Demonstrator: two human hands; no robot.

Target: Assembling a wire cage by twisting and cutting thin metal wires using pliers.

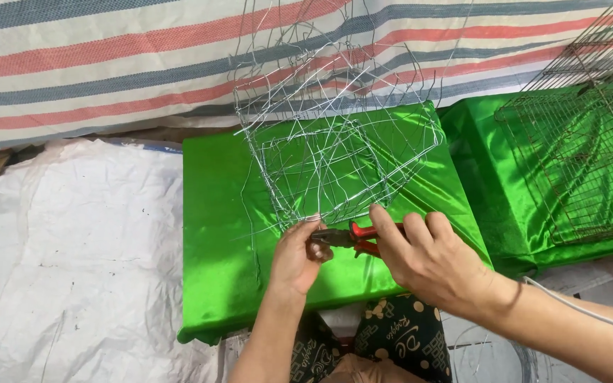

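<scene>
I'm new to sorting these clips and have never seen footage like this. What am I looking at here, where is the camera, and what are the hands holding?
This is a single picture from a camera worn on a person's head, looking down at their own two bare hands; there is no machine. The person sits at a low block covered in shiny green cloth. On it stands a loose, basket-like frame of thin silver wire, still open and irregular. The right hand grips red-handled pliers, whose nose points toward the frame's lower edge. The left hand pinches the wire right at the plier tips. To the right, on a second green-covered block, lies a rusty wire mesh grid. A white plastic sheet covers the ground, and a striped tarp hangs behind.
</scene>
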